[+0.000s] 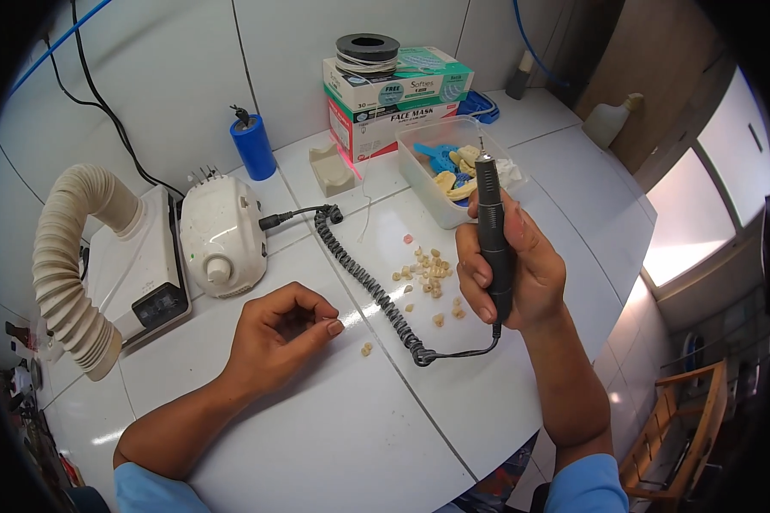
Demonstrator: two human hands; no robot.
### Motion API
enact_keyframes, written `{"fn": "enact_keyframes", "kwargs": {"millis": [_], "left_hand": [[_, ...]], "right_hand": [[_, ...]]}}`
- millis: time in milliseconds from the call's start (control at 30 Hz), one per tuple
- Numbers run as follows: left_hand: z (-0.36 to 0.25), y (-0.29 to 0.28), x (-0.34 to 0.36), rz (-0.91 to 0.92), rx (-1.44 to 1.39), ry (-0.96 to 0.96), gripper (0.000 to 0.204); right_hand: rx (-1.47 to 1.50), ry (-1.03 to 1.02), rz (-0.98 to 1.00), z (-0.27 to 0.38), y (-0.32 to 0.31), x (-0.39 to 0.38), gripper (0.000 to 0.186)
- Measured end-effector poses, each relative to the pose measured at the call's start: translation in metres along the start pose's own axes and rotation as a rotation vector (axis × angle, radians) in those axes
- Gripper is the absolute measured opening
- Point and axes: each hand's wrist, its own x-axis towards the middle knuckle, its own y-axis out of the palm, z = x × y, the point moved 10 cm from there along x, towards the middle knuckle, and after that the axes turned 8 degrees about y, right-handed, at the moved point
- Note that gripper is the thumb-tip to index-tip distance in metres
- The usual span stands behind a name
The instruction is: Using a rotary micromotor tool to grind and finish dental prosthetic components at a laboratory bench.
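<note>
Clearly, large white tiles with dark joints make up the bench (pixel 334 436), which meets a pale wall (pixel 158 56); a wooden frame (pixel 715 415) stands low at right. A translucent tub (pixel 421 190) near the back holds blue and yellow pieces (pixel 467 157). Over the bench, near small cream pieces (pixel 437 272), the fingers of the right hand (pixel 532 261) wrap the black handpiece (pixel 491 224). Its long axis is nearly upright in view, thin tip up. The left hand (pixel 275 338) has curled fingers, thumb near forefinger; whether they pinch anything, I cannot tell.
</note>
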Motion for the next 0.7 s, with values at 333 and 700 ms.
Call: {"fn": "enact_keyframes", "kwargs": {"millis": [333,700], "left_hand": [[0.005,0.003,0.0,0.029,0.034,0.034,0.012],[0.001,0.006,0.002,0.082,0.11,0.018,0.013]], "right_hand": [[0.103,-0.295,-0.307,0.03,-0.042,-0.016,0.048],[0.304,-0.414,-0.423,0.047,-0.065,-0.028,0.043]]}}
